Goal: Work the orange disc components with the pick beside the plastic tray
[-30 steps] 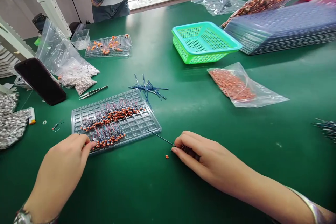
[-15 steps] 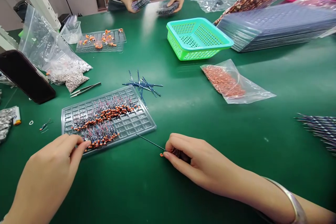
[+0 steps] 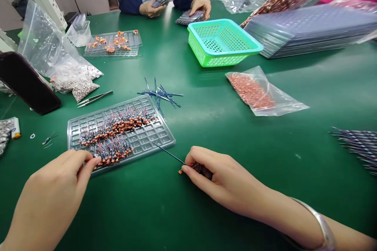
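My left hand (image 3: 63, 186) is closed in a pinch at the front left edge of a clear plastic tray (image 3: 157, 135). What its fingertips hold, if anything, is hidden. On the tray lie rows of small orange-tipped wired parts (image 3: 113, 153), some right beside those fingertips. To the right of the tray, my right hand (image 3: 218, 172) is closed on a thin dark wire (image 3: 169, 153), whose far end reaches over the tray's edge. A tiny orange piece (image 3: 180, 172) shows just beside the right fingertips. More small, dark reddish material is partly visible inside the curled fingers.
Behind the tray lie loose blue twisted wires (image 3: 160, 93) and tweezers (image 3: 96, 99). A phone (image 3: 28, 82) leans at left. Farther back are a green basket (image 3: 224, 53), a bag of orange pieces (image 3: 250, 90) and stacked trays (image 3: 309, 27). A co-worker's hands (image 3: 200, 7) hold wire bundles.
Both my hands keep nearly the same pose, the right one shifted very slightly up and left. Across the table, the co-worker's forearms have come down onto the table and the bundles have turned.
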`<state>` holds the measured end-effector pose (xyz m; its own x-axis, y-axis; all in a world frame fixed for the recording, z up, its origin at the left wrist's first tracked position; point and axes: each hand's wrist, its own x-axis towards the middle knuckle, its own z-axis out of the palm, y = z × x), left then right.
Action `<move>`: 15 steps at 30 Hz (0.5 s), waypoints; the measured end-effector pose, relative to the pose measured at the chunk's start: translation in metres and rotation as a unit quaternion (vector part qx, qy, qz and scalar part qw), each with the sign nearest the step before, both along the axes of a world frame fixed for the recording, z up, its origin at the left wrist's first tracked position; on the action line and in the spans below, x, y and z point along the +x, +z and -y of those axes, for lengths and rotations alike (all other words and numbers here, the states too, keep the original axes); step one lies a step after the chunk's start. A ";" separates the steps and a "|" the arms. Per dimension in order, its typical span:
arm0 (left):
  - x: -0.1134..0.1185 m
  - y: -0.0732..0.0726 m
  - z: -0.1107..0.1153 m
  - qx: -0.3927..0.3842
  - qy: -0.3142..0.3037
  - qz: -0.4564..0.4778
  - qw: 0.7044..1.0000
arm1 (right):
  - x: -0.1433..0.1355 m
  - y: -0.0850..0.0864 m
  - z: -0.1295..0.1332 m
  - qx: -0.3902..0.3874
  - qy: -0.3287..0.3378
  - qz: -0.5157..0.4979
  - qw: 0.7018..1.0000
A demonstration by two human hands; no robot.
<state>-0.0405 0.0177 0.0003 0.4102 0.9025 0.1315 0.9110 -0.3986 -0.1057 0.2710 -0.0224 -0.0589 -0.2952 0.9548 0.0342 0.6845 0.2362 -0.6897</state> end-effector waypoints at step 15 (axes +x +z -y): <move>0.001 -0.001 0.001 0.011 -0.006 -0.002 1.000 | -0.007 -0.004 0.003 -0.003 -0.029 -0.015 0.999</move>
